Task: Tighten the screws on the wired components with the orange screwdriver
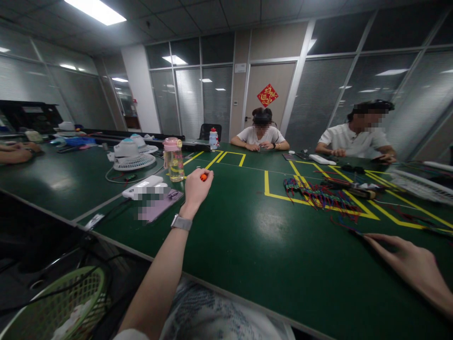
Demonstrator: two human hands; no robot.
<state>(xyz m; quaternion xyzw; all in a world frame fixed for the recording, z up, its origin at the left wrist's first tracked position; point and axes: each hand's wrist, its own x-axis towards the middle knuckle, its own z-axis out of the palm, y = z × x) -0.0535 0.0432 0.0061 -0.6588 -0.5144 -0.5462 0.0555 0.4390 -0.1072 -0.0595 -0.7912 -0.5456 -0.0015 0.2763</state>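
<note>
My left hand (198, 187) is raised over the table, its fingers curled closed around a small orange round thing (203, 177) whose kind I cannot make out. Just behind it stands a pink-lidded clear water bottle (174, 160). A phone in a purple case (163, 205) lies beside my left wrist. At the right, my right hand (412, 259) pinches a small dark piece with thin red and blue wires (355, 232) between thumb and fingers. Beyond that hand spreads a pile of small green circuit boards with red and blue wires (318, 193).
Yellow tape (267, 184) marks out areas on the green table (233, 250). White fans (134, 160) and a white device (143, 185) sit at the left. Two people sit across the table. A green basket (95, 278) stands below the edge; a white rack (423, 186) is far right.
</note>
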